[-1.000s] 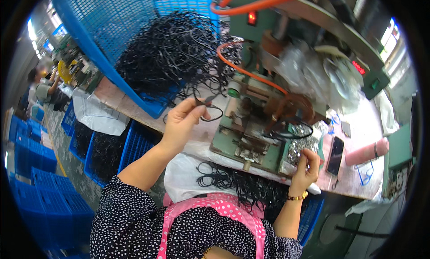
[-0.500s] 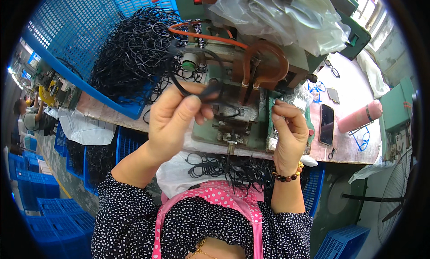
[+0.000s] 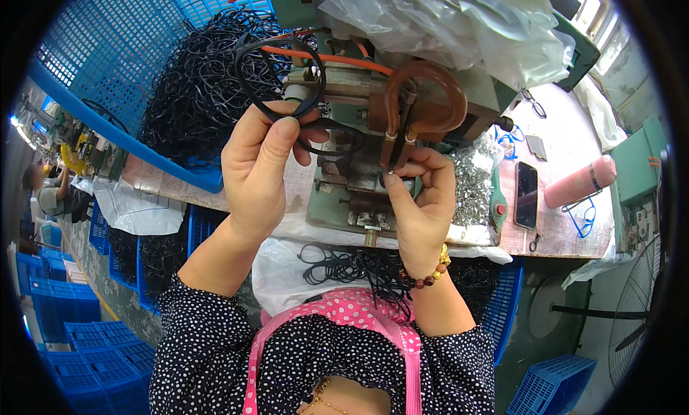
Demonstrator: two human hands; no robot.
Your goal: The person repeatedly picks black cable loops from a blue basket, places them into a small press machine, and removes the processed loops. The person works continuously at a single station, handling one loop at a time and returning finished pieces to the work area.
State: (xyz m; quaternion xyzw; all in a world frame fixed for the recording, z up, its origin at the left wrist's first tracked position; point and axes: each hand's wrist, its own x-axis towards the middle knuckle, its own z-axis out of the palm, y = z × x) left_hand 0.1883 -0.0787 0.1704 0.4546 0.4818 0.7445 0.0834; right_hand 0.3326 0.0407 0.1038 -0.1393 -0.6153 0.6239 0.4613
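Observation:
My left hand point(image 3: 258, 160) pinches a black eyeglass frame point(image 3: 322, 76) between thumb and fingers near its bridge. One rim stands up toward the blue basket; the other reaches right, in front of the machine point(image 3: 331, 212). Below the machine's brown coil loop point(image 3: 459, 106), my right hand point(image 3: 423, 203) has thumb and forefinger drawn together at the two prongs. Whatever sits between those fingertips is too small or hidden to make out. Beside that hand lies a heap of small shiny metal pieces point(image 3: 470, 178). More black eyeglass frames point(image 3: 344, 268) rest on white plastic at my lap.
A blue basket point(image 3: 129, 128) piled with black frames point(image 3: 208, 92) stands at the far left. Right of the machine lie a phone point(image 3: 526, 194), a pink bottle point(image 3: 581, 182) and blue glasses point(image 3: 585, 217). Clear plastic sheeting point(image 3: 445, 27) drapes over the machine. A fan point(image 3: 635, 322) stands at right.
My right hand has moved left from above the metal pieces to the prongs under the coil. My left hand has shifted slightly left and up, with the eyeglass frame turned to show both rims.

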